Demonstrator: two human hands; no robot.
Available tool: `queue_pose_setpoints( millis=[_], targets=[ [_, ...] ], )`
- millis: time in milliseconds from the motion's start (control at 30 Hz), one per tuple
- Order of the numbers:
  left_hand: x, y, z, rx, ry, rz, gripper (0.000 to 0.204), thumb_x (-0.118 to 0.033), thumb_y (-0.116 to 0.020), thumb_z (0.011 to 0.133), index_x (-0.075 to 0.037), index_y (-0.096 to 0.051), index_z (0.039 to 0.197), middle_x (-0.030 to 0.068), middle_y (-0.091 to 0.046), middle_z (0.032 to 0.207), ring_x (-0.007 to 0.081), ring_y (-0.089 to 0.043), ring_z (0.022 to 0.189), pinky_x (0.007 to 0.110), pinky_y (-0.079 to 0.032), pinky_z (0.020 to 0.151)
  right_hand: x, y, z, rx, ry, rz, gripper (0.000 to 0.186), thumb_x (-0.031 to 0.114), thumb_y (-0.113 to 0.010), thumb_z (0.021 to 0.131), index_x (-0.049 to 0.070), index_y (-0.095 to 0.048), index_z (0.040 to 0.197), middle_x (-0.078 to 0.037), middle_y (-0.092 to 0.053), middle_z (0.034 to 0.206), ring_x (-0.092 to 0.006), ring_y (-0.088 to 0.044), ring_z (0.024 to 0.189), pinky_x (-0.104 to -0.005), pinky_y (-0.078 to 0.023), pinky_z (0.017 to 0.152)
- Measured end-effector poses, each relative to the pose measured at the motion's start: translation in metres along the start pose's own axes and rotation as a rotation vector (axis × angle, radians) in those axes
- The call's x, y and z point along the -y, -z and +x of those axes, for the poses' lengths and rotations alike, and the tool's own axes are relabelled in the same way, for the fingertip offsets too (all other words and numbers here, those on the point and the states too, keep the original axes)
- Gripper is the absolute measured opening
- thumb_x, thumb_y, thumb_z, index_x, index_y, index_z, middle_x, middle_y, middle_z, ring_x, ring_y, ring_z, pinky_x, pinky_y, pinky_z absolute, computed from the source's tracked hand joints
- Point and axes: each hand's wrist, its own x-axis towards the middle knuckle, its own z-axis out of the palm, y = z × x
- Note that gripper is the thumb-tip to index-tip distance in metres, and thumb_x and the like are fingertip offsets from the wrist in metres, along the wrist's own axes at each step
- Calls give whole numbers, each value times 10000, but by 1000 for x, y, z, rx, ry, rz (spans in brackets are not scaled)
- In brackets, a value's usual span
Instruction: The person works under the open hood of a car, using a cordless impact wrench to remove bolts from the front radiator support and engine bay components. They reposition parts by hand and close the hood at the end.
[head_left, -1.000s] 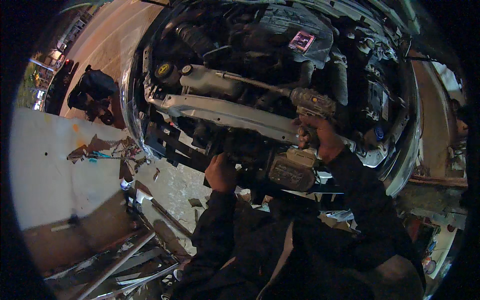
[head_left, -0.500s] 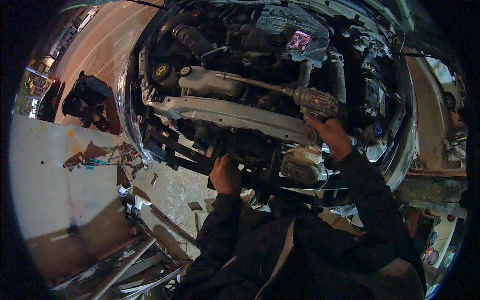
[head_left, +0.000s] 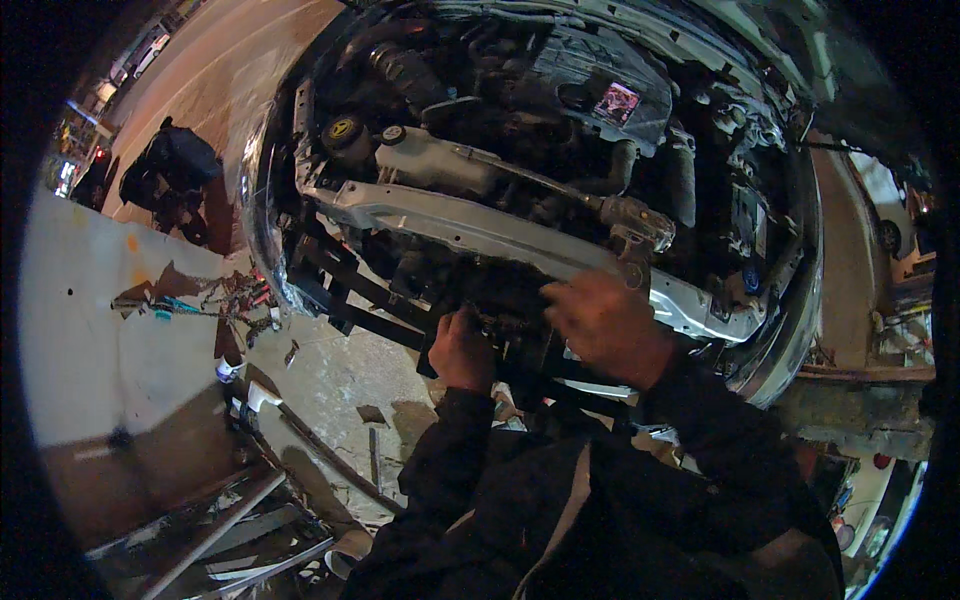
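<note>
My left hand point(head_left: 462, 350) is closed at the dark front assembly point(head_left: 505, 340) below the silver crossbar point(head_left: 450, 225); what its fingers grip is hidden. My right hand point(head_left: 605, 325) is over the right part of that assembly, just below the crossbar, with bent fingers smeared by motion. Behind it, a power tool point(head_left: 635, 225) with a long extension point(head_left: 540, 180) lies across the engine bay, apart from my fingers. A pale reservoir point(head_left: 430, 160) and a capped round container point(head_left: 348, 138) sit at the bay's left.
A small lit rectangle point(head_left: 617, 103) rests on the engine cover point(head_left: 570, 55). Dark removed parts point(head_left: 170, 175) stand left beside the road. A pale panel point(head_left: 90, 320), debris point(head_left: 190, 300) and long metal pieces point(head_left: 230, 525) are at left and lower left. A parked car point(head_left: 890, 235) shows at right.
My right hand has come off the power tool and moved down and left to the front assembly. My left hand stays at the dark assembly, slightly shifted as the view moves.
</note>
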Motion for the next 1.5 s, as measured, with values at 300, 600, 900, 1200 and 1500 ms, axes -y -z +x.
queue_pose_setpoints(
  millis=[300, 600, 900, 1200, 1500],
  targets=[
    [-10, -12, -10, -183, 288, -198, 172, -168, -773, 932, -112, -776, 1095, 131, -794, 1033, 334, -779, 936, 399, -612, 764, 36, -87, 56, 245, 112, -33, 272, 159, -678, 898, -5, -700, 1114, -165, -684, 1036, -334, -682, 1019, -444, -604, 859],
    [-28, -28, -12, -384, 923, -1101, 195, -80, -772, 993, 51, -771, 1137, 114, -799, 1030, 170, -739, 877, 297, -587, 769, 28, -91, 62, 312, 143, 88, 262, 82, -654, 869, -17, -682, 1110, -190, -685, 1071, -353, -679, 1018, -444, -580, 929],
    [-16, -31, -14, -274, 1090, -1273, 277, -175, -791, 1005, 61, -755, 1146, 105, -789, 1045, 161, -724, 904, 290, -556, 790, 22, -94, 60, 252, 219, 109, 247, 122, -682, 944, -29, -683, 1139, -174, -664, 1004, -359, -669, 986, -434, -572, 875],
    [34, -73, -42, -96, 783, -911, 368, -285, -745, 1038, -2, -753, 1272, 127, -794, 1082, 217, -736, 907, 341, -564, 829, 18, -100, 62, 236, 228, 126, 286, 126, -694, 927, -43, -680, 1157, -187, -664, 989, -376, -666, 966, -463, -565, 861],
    [27, -72, -48, -69, 574, -696, 345, -252, -687, 1071, -72, -745, 1360, 130, -794, 1145, 214, -749, 998, 347, -575, 872, 19, -98, 63, 225, 249, 138, 248, 101, -648, 927, -28, -677, 1137, -193, -669, 995, -389, -668, 958, -490, -570, 853]
  ],
)
